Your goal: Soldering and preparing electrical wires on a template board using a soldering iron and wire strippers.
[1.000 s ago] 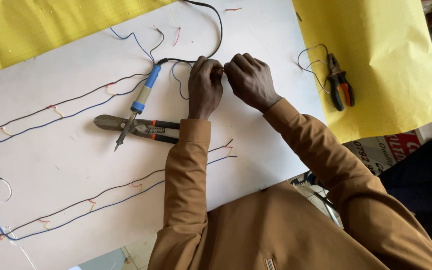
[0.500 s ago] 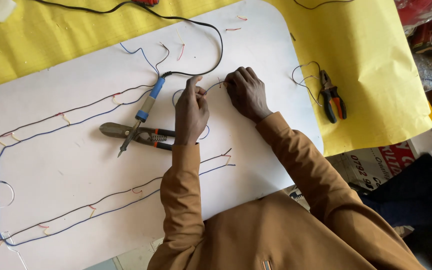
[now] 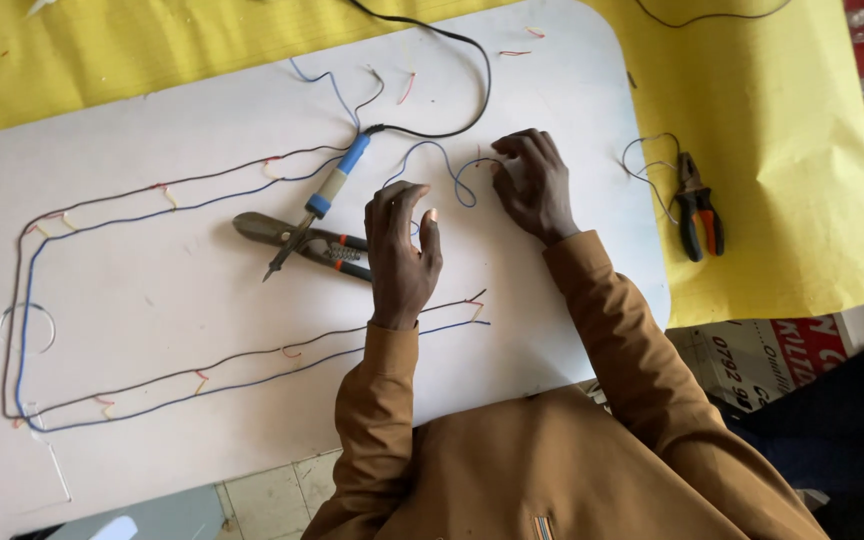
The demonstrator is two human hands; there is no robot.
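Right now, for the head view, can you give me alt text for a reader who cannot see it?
A person in a brown jacket works on a white board, the right hand pinching a thin blue wire and the left hand resting flat beside tin snips and a blue-handled soldering iron. Long dark and blue wires loop across the board; orange-handled pliers lie on yellow paper.

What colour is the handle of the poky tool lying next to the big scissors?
Blue, with a paler grip section. The soldering iron shows best in the head view.
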